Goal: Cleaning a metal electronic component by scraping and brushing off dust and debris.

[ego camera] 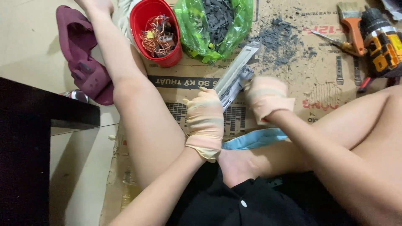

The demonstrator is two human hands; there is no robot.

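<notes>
I sit on flattened cardboard (293, 83) with my legs out. Both hands wear thin beige gloves. My left hand (206, 117) grips the near end of a long grey metal part (236, 73) that points away toward the upper right. My right hand (264, 97) is closed on the same part from its right side, a little blurred. The far end of the part reaches a scatter of dark grey chips (282, 42) on the cardboard.
A red tub (144, 14) of copper wire scraps and a green bag (188, 29) of dark chips stand ahead. A screwdriver (335, 41), brush (351, 25) and yellow-black drill (383, 46) lie far right. A maroon slipper (81, 62) and dark table (37, 113) are left. A blue mask (255, 139) lies by my knee.
</notes>
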